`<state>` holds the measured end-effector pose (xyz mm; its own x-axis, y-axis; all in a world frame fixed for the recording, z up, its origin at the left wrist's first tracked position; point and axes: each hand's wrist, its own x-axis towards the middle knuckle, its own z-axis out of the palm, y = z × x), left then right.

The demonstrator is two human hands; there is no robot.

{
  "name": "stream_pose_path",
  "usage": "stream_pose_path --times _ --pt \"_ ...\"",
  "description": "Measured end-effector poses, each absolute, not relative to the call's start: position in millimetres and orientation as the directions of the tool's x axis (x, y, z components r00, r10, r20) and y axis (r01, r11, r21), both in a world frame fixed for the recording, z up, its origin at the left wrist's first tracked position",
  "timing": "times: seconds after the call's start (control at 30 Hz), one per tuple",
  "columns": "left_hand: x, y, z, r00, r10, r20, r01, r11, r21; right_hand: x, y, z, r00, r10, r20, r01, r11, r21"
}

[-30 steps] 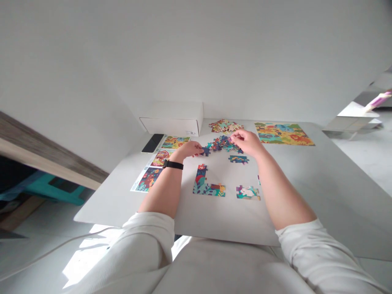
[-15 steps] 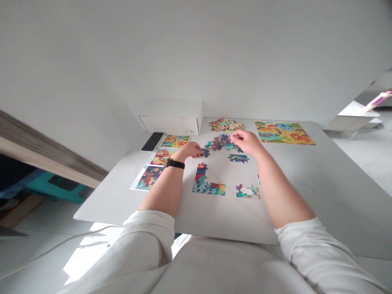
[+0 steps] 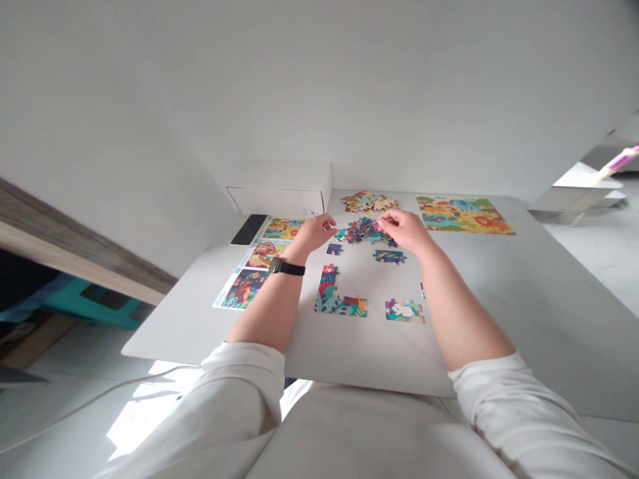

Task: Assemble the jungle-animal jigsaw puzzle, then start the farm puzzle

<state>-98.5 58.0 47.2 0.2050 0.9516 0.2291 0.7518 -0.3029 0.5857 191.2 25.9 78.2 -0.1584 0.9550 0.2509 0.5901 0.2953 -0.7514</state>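
Observation:
My left hand (image 3: 318, 233), with a black watch (image 3: 285, 267) on its wrist, hovers by the left end of a heap of dark blue and teal puzzle pieces (image 3: 363, 230). Its fingers are apart and empty. Just below lies a single dark blue puzzle piece (image 3: 334, 249). My right hand (image 3: 399, 228) pinches a puzzle piece at the heap's right side; the fingers cover most of it. Under that hand lies a joined blue strip with an orange pattern (image 3: 389, 257). Nearer me are an L-shaped joined corner (image 3: 327, 305) and a joined section with a white animal (image 3: 404, 311).
A second heap of pieces (image 3: 369, 201) lies behind. At the right stands out a finished jungle puzzle (image 3: 466, 215). Picture sheets (image 3: 244, 289) and a phone (image 3: 248, 229) lie at the left, before a white box (image 3: 279, 189) near the wall. A teal stool (image 3: 94, 303) is beyond the table's left edge.
My left hand has let go of the dark blue piece, leaving it on the table, and has risen toward the heap with its fingers opened. My right hand has barely moved.

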Motion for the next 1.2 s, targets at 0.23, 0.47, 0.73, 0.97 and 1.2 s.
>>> stream_pose_path --times 0.23,0.47,0.73,0.97,1.2 --pt "-68.5 48.4 26.7 0.405 0.865 0.297 0.724 -0.501 0.474 190.3 23.2 80.8 -0.156 0.956 0.249 0.595 0.292 -0.749" --pt "-61.4 52.0 4.2 0.447 0.864 0.233 0.783 -0.504 0.364 188.5 25.0 77.1 -0.174 0.951 0.256 0.59 0.309 -0.746" --pt "-53.4 62.6 -1.5 0.446 0.875 0.188 0.802 -0.484 0.35 184.4 23.8 75.4 -0.195 0.953 0.231 0.61 0.303 -0.732" --pt "-51.8 62.6 5.4 0.424 0.882 0.206 0.743 -0.469 0.478 182.2 24.2 71.2 -0.2 0.954 0.224 0.613 0.3 -0.731" --pt "-53.7 54.2 16.2 0.404 0.893 0.198 0.614 -0.425 0.666 184.1 26.9 66.8 -0.193 0.953 0.235 0.618 0.304 -0.725"
